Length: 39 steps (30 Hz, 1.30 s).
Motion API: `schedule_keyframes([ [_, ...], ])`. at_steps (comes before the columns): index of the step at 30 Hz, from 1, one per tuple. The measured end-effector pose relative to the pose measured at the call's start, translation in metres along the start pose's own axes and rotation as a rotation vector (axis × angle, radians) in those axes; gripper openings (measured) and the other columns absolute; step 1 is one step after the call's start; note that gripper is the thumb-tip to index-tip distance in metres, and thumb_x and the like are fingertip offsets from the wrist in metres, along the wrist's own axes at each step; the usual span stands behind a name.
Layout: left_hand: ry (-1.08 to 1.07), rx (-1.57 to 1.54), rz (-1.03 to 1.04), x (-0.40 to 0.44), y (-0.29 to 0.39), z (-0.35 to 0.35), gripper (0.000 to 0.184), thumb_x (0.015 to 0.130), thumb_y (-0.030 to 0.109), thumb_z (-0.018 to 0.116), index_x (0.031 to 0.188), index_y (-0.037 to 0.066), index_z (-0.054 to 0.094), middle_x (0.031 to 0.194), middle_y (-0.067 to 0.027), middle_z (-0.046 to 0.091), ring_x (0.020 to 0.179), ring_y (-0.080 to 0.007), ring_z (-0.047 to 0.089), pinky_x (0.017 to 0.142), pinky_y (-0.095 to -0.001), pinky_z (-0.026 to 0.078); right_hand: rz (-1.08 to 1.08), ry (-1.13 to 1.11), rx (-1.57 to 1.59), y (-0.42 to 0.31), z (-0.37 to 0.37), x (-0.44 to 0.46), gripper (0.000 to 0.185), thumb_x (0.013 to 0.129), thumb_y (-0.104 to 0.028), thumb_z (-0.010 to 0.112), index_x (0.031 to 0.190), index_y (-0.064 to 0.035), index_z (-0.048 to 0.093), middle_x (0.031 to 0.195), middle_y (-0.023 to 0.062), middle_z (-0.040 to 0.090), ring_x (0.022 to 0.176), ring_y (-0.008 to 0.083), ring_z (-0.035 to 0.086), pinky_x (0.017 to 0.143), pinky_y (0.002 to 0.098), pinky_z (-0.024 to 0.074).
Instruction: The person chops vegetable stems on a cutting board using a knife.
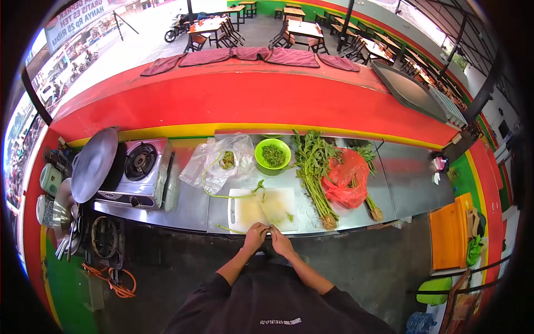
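Note:
Near the front edge of a white cutting board (281, 195), my left hand (256, 235) and my right hand (282, 242) are close together, fingers closed. A thin blade (263, 212) extends from between them over the board; which hand grips its handle is too small to tell. Green bits (290, 217) lie at the board's right side, and a long green stem (236, 196) crosses its back left. Behind the board stands a green bowl (258, 153) of chopped greens. To the right lie leafy green bunches (311, 172) beside a red plastic bag (347, 181).
Clear plastic bags (219, 167) lie left of the bowl. Farther left are a gas stove (136, 172) and a large wok (95, 165). A red wall (250, 94) runs behind the metal counter (186, 214), with trays (409, 89) on top.

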<state>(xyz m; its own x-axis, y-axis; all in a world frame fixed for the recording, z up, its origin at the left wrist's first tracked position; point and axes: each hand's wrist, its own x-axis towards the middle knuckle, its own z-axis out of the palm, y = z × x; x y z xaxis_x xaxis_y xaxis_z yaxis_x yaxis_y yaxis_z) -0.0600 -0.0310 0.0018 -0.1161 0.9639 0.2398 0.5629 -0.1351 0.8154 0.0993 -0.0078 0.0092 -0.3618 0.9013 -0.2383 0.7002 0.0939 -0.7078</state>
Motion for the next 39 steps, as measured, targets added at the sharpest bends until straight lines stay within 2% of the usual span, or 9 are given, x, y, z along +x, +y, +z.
schedule_keyframes([
  [3, 0.029, 0.012, 0.016, -0.001, 0.001, 0.001, 0.015, 0.088, 0.007, 0.071, 0.101, 0.001, 0.076, 0.095, -0.0165, 0.071, 0.092, -0.0365, 0.067, 0.084, -0.0437, 0.055, 0.021, 0.002, 0.042, 0.000, -0.001, -0.007, 0.045, 0.108, -0.039, 0.042, 0.148, -0.0208, 0.051, 0.107, 0.0314, 0.069, 0.100, 0.0521, 0.066, 0.090, 0.0593, 0.0516],
  [7, 0.031, -0.009, 0.010, -0.001, -0.002, 0.001, 0.014, 0.088, 0.006, 0.071, 0.100, 0.001, 0.076, 0.094, -0.0167, 0.071, 0.091, -0.0369, 0.068, 0.083, -0.0442, 0.055, 0.058, -0.025, -0.013, -0.004, -0.002, -0.016, 0.046, 0.108, -0.037, 0.041, 0.151, -0.0221, 0.048, 0.109, 0.0305, 0.070, 0.093, 0.0543, 0.067, 0.086, 0.0627, 0.0524],
  [14, 0.024, 0.000, 0.045, -0.002, 0.001, -0.002, 0.012, 0.088, 0.008, 0.072, 0.098, 0.002, 0.076, 0.092, -0.0149, 0.068, 0.090, -0.0352, 0.067, 0.082, -0.0438, 0.055, 0.025, 0.026, -0.118, -0.003, 0.007, -0.007, 0.047, 0.108, -0.038, 0.042, 0.153, -0.0272, 0.045, 0.097, 0.0295, 0.072, 0.084, 0.0533, 0.068, 0.079, 0.0621, 0.0544],
  [21, 0.051, 0.071, 0.078, -0.005, 0.005, -0.008, 0.013, 0.087, 0.009, 0.072, 0.099, 0.006, 0.077, 0.092, -0.0130, 0.067, 0.090, -0.0338, 0.066, 0.082, -0.0435, 0.055, 0.007, 0.018, -0.144, -0.011, -0.011, -0.013, 0.046, 0.108, -0.041, 0.043, 0.152, -0.0295, 0.047, 0.091, 0.0312, 0.070, 0.084, 0.0534, 0.068, 0.076, 0.0628, 0.0538],
  [24, 0.037, 0.092, 0.089, -0.005, -0.001, -0.005, 0.015, 0.087, 0.006, 0.071, 0.100, 0.007, 0.078, 0.092, -0.0124, 0.068, 0.091, -0.0335, 0.066, 0.082, -0.0433, 0.055, 0.022, 0.020, -0.212, -0.017, -0.028, -0.021, 0.045, 0.108, -0.043, 0.040, 0.149, -0.0272, 0.050, 0.091, 0.0271, 0.072, 0.085, 0.0511, 0.069, 0.079, 0.0619, 0.0541],
  [29, 0.033, 0.034, 0.013, -0.004, -0.001, -0.003, 0.012, 0.089, 0.008, 0.071, 0.098, 0.007, 0.078, 0.092, -0.0130, 0.068, 0.089, -0.0341, 0.067, 0.080, -0.0427, 0.055, 0.126, 0.072, -0.195, 0.008, -0.032, -0.017, 0.044, 0.108, -0.043, 0.041, 0.148, -0.0274, 0.051, 0.093, 0.0276, 0.072, 0.088, 0.0518, 0.068, 0.081, 0.0616, 0.0534],
  [35, 0.080, 0.053, -0.048, 0.008, 0.006, 0.002, 0.010, 0.090, 0.011, 0.072, 0.096, 0.007, 0.078, 0.089, -0.0124, 0.069, 0.087, -0.0336, 0.067, 0.078, -0.0431, 0.055, 0.114, 0.131, -0.050, 0.009, -0.041, -0.017, 0.045, 0.107, -0.041, 0.046, 0.148, -0.0254, 0.052, 0.098, 0.0284, 0.071, 0.096, 0.0508, 0.067, 0.087, 0.0594, 0.0523],
  [37, 0.114, 0.051, -0.025, 0.009, 0.001, 0.007, 0.010, 0.090, 0.011, 0.072, 0.096, 0.007, 0.078, 0.090, -0.0117, 0.070, 0.087, -0.0334, 0.067, 0.079, -0.0434, 0.054, 0.117, 0.132, -0.021, 0.010, -0.041, -0.022, 0.044, 0.107, -0.039, 0.047, 0.147, -0.0229, 0.054, 0.093, 0.0262, 0.072, 0.093, 0.0489, 0.069, 0.084, 0.0567, 0.0533],
  [39, 0.110, 0.053, -0.031, 0.010, 0.001, 0.009, 0.010, 0.089, 0.011, 0.072, 0.096, 0.007, 0.078, 0.090, -0.0112, 0.070, 0.089, -0.0330, 0.067, 0.079, -0.0435, 0.054, 0.011, 0.210, 0.092, 0.008, -0.041, -0.025, 0.043, 0.107, -0.036, 0.049, 0.146, -0.0197, 0.055, 0.086, 0.0231, 0.072, 0.086, 0.0448, 0.071, 0.080, 0.0526, 0.0542],
])
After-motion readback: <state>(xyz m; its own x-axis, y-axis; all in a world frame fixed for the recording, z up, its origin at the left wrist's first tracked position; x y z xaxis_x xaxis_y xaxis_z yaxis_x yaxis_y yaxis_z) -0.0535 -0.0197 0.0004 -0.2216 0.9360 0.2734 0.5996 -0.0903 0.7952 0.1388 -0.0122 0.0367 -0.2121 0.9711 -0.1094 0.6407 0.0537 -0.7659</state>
